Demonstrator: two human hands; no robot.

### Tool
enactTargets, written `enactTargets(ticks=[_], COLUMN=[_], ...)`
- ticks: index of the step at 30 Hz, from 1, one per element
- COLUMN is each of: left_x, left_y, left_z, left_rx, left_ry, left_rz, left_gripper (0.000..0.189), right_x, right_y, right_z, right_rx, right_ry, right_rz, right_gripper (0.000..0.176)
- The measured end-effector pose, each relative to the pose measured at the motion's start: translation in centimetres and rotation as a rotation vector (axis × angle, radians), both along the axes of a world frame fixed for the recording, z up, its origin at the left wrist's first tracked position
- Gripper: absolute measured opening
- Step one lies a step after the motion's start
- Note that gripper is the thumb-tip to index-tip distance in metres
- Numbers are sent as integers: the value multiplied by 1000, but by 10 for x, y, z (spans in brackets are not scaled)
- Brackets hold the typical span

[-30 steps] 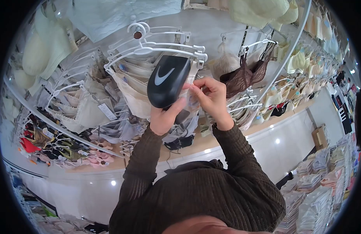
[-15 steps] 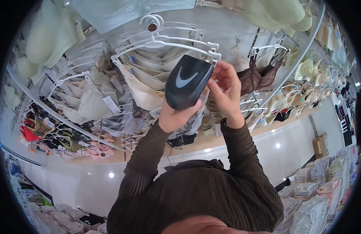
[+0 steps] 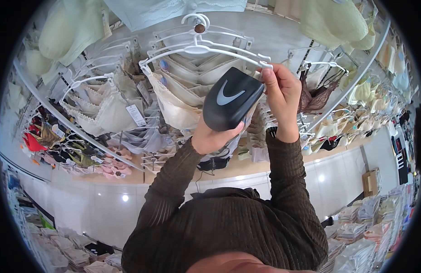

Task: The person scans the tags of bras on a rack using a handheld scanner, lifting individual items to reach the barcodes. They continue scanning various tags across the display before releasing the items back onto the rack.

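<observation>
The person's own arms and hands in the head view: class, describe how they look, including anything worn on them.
Both the left hand and the right hand are bare, with no gloves showing. The left sleeve and right sleeve are dark brown, long and finely ribbed, reaching about the wrists. No lettering shows on either sleeve.

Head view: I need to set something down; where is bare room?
Bare floor lies between the right sleeve and the carton; more between the left sleeve and lower-left stacked packets. Hanging bras crowd the space around the left hand, black device and right hand.
</observation>
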State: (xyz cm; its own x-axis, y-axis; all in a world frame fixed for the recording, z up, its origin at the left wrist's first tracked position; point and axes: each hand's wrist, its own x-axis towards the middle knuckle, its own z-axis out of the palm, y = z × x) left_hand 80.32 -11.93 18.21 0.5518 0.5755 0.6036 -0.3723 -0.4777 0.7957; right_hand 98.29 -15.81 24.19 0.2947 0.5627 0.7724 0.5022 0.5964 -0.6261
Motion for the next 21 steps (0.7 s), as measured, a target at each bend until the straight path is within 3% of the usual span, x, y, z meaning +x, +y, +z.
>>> enactTargets(ticks=[9,11,15,17,19,21], left_x=[-8,-11,-15,-26,-39,-44], left_y=[-7,-13,-2,-4,-13,-13], left_z=[0,-2,-32,-42,-19,-29], left_rx=[205,-2,102,-46,18,-127], left_ry=[47,94,141,144,202,59], left_rz=[67,71,122,64,-20,-72], left_gripper=[37,40,43,46,58,62], right_x=[-4,-3,-1,1,0,2], right_y=[0,3,9,10,11,8], right_z=[-2,-4,-5,-5,-6,-10], right_rx=[12,15,26,38,25,-6], right_ry=[-75,-72,11,22,148,174], right_rz=[-109,-107,-26,-1,124,175], right_gripper=[23,23,26,29,31,33])
